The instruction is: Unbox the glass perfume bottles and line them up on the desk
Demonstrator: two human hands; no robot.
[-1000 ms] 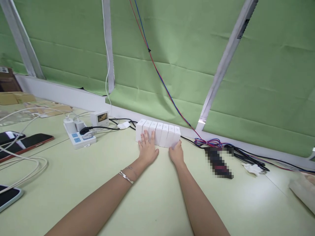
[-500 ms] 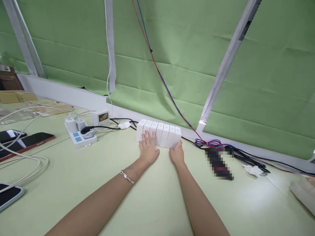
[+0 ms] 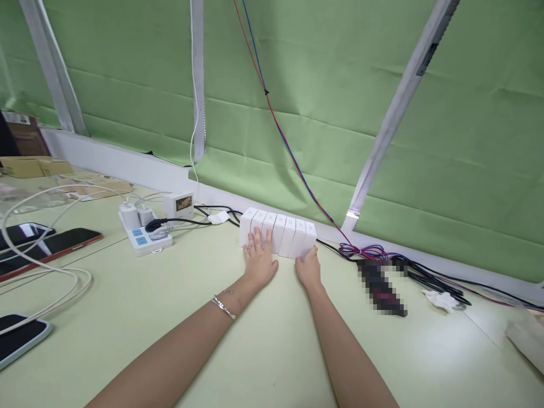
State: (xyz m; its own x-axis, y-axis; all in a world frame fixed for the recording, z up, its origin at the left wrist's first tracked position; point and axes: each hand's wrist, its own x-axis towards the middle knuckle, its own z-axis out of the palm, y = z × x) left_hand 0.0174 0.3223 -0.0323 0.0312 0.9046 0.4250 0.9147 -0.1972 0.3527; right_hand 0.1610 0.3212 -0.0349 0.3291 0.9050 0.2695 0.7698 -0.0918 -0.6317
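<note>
Seven boxes [image 3: 278, 238] in one row along the worktop's [image 3: 272, 351] far edge. Left hand [image 3: 259, 262] flat, fingers stretched out, against the row's left end; right hand [image 3: 309, 267] touching the right end, grip unclear. One power strip [image 3: 147, 237], three phones [image 3: 63, 241] leftward.

A pixelated patch [image 3: 381, 286] blots out a dark object among the cables, so there is no telling what it is. Left hand [image 3: 259, 259] covers the lower fronts of the leftmost white boxes [image 3: 289, 235]. Right hand [image 3: 309, 270] hides the row's near right corner, its own fingertips unclear. Box-top print and meter [image 3: 181, 205] display are too small to read. Phone [image 3: 19, 339] is cut by the left edge, the forearms by the bottom edge, and a pale bundle [image 3: 527, 340] by the right.
</note>
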